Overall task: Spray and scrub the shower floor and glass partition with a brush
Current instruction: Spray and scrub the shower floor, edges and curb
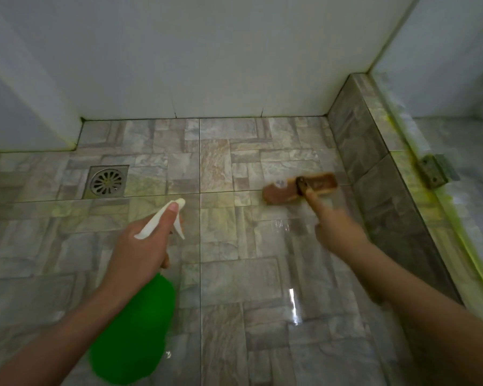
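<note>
**Brush on wet shower floor, bottle in left hand**

Head view: the right hand (335,227) has its grip closed on the brush (300,188), pressed on the floor (229,274) at 2 o'clock. The left hand (144,246) grips the green spray bottle (134,330) at 7 o'clock. The drain (106,181) lies at 10 o'clock.

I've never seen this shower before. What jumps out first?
The bright green spray bottle at lower left, held by the left hand with its white nozzle toward the floor. Right of centre, the right hand presses a brown brush on the wet tiles, near the kerb. A round metal drain sits at left.
</note>
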A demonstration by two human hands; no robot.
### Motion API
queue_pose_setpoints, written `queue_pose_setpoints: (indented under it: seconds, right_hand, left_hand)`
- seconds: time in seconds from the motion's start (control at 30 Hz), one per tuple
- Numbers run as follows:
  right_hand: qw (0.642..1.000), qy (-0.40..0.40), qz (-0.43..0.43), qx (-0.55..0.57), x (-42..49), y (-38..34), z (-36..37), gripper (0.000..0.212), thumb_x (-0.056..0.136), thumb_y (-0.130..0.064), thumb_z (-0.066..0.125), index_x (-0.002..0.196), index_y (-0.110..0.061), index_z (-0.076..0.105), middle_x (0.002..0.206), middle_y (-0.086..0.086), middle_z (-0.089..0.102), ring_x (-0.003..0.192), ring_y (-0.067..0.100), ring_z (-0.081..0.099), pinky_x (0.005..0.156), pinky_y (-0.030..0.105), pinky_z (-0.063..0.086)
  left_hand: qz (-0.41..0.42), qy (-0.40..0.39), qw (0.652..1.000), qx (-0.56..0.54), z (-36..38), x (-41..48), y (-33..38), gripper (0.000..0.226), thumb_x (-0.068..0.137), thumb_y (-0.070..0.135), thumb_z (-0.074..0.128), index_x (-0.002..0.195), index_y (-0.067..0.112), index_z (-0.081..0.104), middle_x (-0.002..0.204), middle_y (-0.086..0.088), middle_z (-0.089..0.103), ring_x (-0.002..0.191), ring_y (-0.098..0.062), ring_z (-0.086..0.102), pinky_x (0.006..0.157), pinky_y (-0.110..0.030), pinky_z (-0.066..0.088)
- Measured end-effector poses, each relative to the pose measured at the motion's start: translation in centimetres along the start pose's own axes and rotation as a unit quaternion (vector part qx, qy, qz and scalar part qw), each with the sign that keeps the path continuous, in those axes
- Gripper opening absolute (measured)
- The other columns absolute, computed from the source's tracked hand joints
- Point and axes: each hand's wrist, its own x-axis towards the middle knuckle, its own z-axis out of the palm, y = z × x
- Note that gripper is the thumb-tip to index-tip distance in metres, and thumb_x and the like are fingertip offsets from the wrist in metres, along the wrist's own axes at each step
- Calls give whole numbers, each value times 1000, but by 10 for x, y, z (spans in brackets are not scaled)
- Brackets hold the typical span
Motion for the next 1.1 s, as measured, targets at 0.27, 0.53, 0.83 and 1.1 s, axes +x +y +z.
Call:
queue_pose_setpoints:
  seconds: [0.27, 0.53, 0.83, 1.1]
  right_hand:
    - [999, -6, 39, 19, -29, 12, 16, 96, 87, -6, 49, 142, -56, -11, 92, 10, 60, 68, 21, 57, 61, 35, 52]
    - [999, 45, 12, 21, 83, -1, -21, 87, 86, -4, 51, 151, -41, 8, 116, 21, 57, 90, 33, 58, 75, 36, 49]
    - [998, 10, 19, 59, 42, -14, -5, 91, 86, -3, 49, 149, -48, 0, 94, 13, 55, 79, 29, 57, 69, 35, 49]
    - [998, 48, -38, 28, 156, -89, -41, 85, 89, -6, 49, 151, -42, 3, 116, 21, 57, 93, 34, 60, 73, 40, 50]
  left_hand:
    - [44, 17, 998, -39, -9, 7, 11, 46, 87, 63, 43, 101, 34, 76, 54, 6, 66, 39, -8, 54, 53, -21, 51]
    - [41, 0, 999, -28, -10, 15, 7, 50, 91, 71, 39, 91, 36, 75, 98, -23, 74, 41, -12, 55, 52, -24, 46]
    - [34, 4, 998, -44, -13, 20, -3, 60, 90, 76, 37, 80, 31, 75, 94, -13, 76, 40, -15, 56, 55, -27, 49]
    - [35, 18, 999, -35, -19, 21, -9, 43, 97, 64, 40, 90, 34, 71, 99, -25, 72, 39, -10, 55, 48, -14, 44]
